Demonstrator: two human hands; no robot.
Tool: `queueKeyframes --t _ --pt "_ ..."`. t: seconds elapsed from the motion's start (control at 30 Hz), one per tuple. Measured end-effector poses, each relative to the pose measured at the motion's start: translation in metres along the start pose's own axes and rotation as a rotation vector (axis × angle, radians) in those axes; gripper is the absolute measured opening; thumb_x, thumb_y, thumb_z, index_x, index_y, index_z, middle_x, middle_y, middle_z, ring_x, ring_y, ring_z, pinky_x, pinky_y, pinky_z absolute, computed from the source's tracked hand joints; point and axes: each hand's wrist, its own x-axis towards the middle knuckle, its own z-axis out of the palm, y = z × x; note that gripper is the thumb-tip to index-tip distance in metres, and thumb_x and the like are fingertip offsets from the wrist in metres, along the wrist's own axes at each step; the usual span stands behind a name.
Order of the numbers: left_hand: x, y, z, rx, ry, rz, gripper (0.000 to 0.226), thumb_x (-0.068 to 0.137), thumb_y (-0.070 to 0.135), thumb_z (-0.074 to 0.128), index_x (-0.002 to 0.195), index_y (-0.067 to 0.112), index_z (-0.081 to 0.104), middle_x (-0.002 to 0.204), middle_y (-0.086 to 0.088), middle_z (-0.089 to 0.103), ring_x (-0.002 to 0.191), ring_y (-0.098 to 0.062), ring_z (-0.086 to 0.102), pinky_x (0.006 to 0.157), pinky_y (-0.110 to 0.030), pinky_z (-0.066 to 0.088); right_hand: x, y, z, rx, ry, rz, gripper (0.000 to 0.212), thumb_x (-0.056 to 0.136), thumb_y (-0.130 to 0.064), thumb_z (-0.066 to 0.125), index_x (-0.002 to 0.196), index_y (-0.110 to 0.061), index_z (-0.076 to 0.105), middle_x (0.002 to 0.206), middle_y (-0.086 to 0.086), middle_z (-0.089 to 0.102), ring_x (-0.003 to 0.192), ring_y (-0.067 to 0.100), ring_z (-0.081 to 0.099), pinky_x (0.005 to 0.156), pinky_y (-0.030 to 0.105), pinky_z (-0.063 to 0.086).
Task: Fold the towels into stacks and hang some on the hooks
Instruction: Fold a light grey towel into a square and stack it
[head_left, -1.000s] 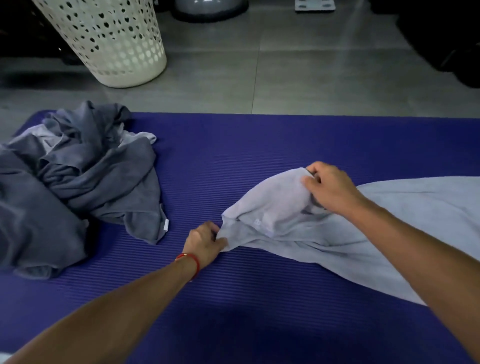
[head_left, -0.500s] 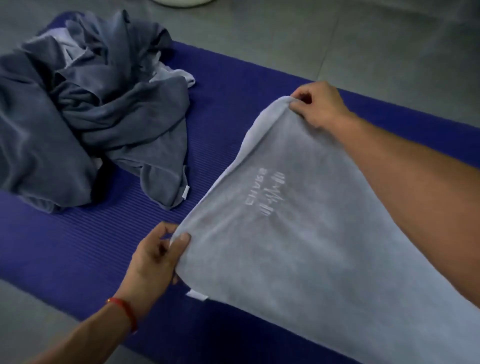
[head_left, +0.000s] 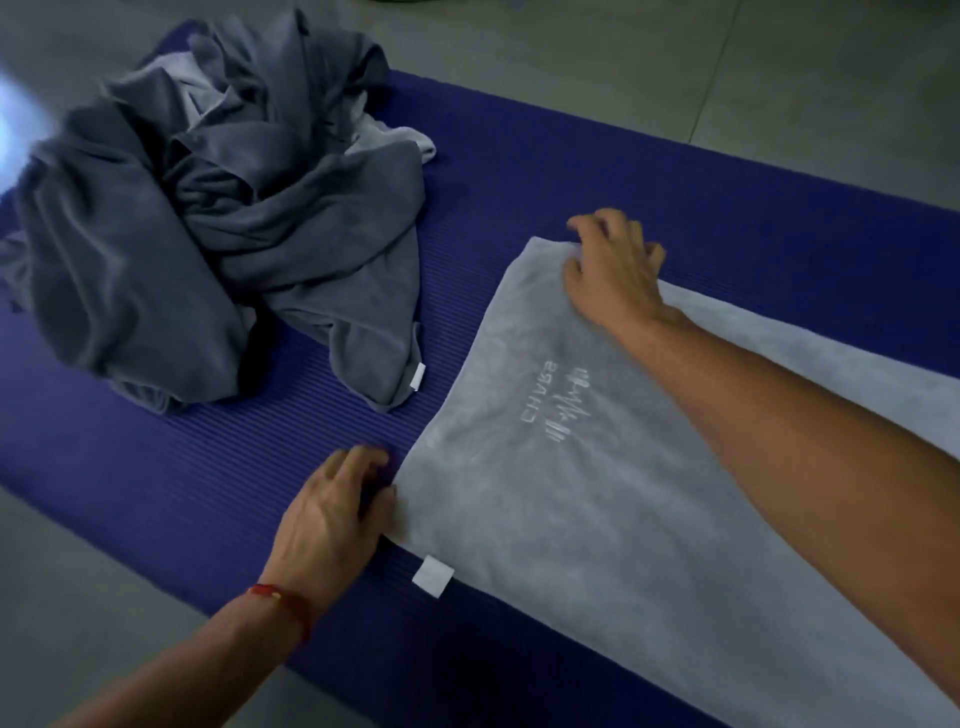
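Purple mat on grey floor | both hands flat, pressing light towel

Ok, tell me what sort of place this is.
Probably a home or gym floor: a blue ribbed exercise mat on grey floor tiles, with a pile of dark grey towels on it.

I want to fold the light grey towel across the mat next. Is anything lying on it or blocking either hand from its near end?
Nothing visible does. The light grey towel lies flat on the blue mat, the left hand and right hand already at its corners. The dark towel pile sits apart, to the left.
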Motion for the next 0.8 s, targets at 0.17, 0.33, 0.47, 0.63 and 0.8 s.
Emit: queueKeyframes --t 0.17,0.33,0.47,0.63,0.8 --pt "0.075 0.009 -0.008 0.499 -0.062 0.401 0.058 0.103 0.051 0.02 0.16 0.037 0.019 0.169 0.002 0.011 0.156 -0.031 0.008 0.122 -0.058 0.016 -0.093 0.01 0.016 -0.05 -0.295 -0.327 0.053 0.1 -0.031 0.052 0.151 -0.021 0.044 0.163 0.008 0.029 0.151 0.029 0.026 0.121 0.05 0.023" --pt "0.117 0.006 0.0 0.647 -0.245 0.152 0.062 0.103 0.058 0.011 0.157 0.041 -0.013 0.169 0.003 -0.013 0.156 -0.032 -0.007 0.119 -0.067 0.002 -0.204 0.066 0.001 -0.204 -0.359 -0.506 0.059 0.099 -0.041 0.029 0.155 -0.025 0.04 0.166 0.004 0.03 0.154 0.024 0.025 0.122 0.05 0.023" --pt "0.105 0.031 0.01 0.551 -0.139 -0.05 0.068 0.101 0.061 0.015 0.161 0.03 0.009 0.169 -0.014 -0.001 0.152 -0.046 -0.004 0.115 -0.074 0.002 -0.289 0.121 -0.033 -0.23 -0.458 -0.466 0.057 0.106 -0.045 0.026 0.159 -0.027 0.032 0.17 0.003 0.018 0.156 0.022 0.016 0.124 0.045 0.017" --pt "0.022 0.085 0.042 0.445 0.149 0.893 0.044 0.094 0.037 0.047 0.132 0.017 0.057 0.144 -0.018 0.05 0.133 -0.045 0.045 0.11 -0.064 0.031 -0.38 0.151 -0.082 -0.277 -0.443 -0.353 0.055 0.1 -0.053 0.049 0.15 -0.029 0.046 0.154 0.005 0.045 0.139 0.024 0.047 0.109 0.042 0.046" --pt "-0.044 0.094 0.094 0.37 0.027 1.213 0.027 0.089 0.031 0.055 0.108 0.02 0.07 0.116 -0.006 0.066 0.104 -0.029 0.064 0.09 -0.042 0.043 -0.441 0.146 -0.089 -0.32 -0.428 -0.29 0.084 0.07 -0.019 0.084 0.145 -0.03 0.047 0.139 0.002 0.054 0.123 0.02 0.059 0.093 0.032 0.057"
